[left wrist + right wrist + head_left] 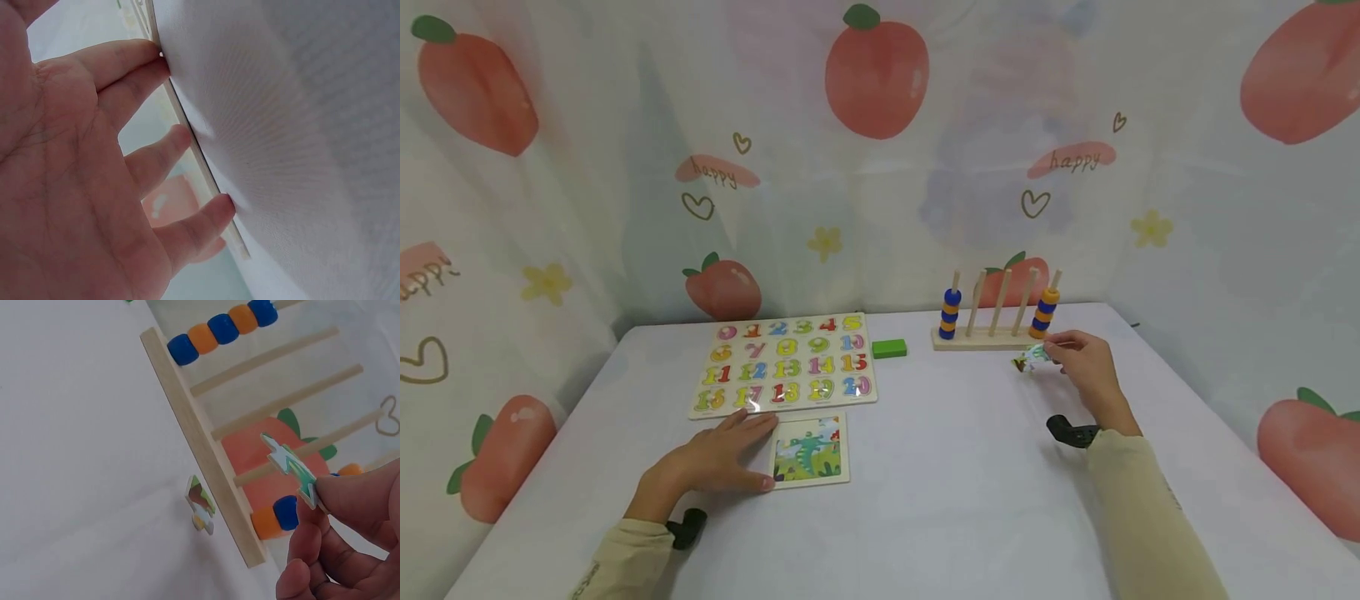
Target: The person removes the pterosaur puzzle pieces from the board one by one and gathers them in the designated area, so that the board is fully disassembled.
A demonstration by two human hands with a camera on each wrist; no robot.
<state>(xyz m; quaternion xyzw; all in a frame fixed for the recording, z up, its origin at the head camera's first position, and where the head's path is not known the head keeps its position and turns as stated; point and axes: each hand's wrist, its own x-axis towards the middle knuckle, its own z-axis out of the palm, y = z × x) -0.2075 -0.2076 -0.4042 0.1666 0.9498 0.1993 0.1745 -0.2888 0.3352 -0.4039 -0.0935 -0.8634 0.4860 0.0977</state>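
Note:
My left hand [724, 454] rests with spread, fairly straight fingers at the left side of a small dinosaur jigsaw puzzle [808, 450]. Its thumb touches the lower left corner, and the other fingers reach toward the number board [782, 367]. In the left wrist view, fingertips [181, 134] press against a thin board edge [203, 165]. Over on the right, my right hand [1086, 371] pinches a jigsaw piece [292, 467] between thumb and fingers, in front of the bead rack [197, 434]. A second jigsaw piece [200, 505] lies beside the rack's wooden base.
A green block [889, 348] sits right of the number board. Blue and orange beads [951, 314] fill the rack's outer left peg, with more beads [1045, 312] on the outer right one. A patterned curtain [880, 192] hangs behind the white table [940, 500].

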